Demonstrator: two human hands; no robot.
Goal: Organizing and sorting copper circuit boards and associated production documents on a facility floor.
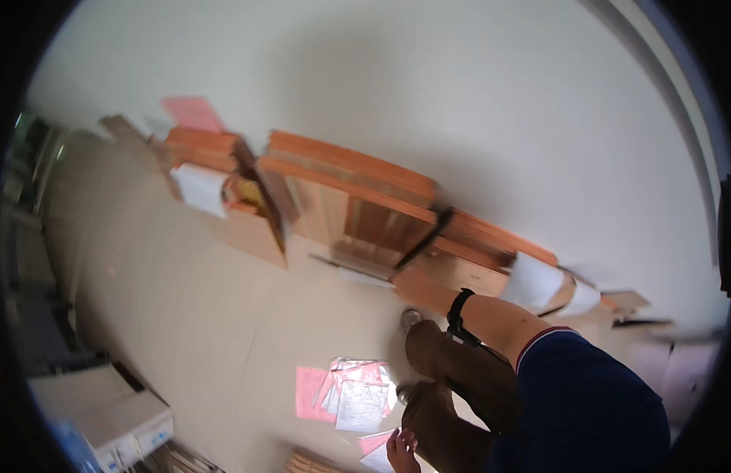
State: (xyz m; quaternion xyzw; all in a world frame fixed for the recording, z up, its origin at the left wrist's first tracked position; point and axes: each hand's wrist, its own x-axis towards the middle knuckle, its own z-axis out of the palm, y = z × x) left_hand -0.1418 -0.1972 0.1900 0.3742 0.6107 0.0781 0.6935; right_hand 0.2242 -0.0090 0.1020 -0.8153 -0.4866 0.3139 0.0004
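Note:
My right hand [417,285], with a black band on its wrist, reaches forward and closes on the lower edge of a wooden panel [373,225], where a dark strip [422,239] runs along it. The panel leans among orange-brown wooden furniture parts [346,169] stacked against the white wall. My left hand [402,452] is low at the frame's bottom edge, its fingers holding a white paper sheet [379,459]. My knees in brown trousers [448,370] lie between the two hands. The picture is blurred.
Pink and white paper sheets [350,390] are spread on the beige floor. A small round metal object [411,318] lies near my knee. White boxes [105,418] stand at the lower left. More wooden pieces with white wrapping [200,188] lean to the left and to the right [533,282].

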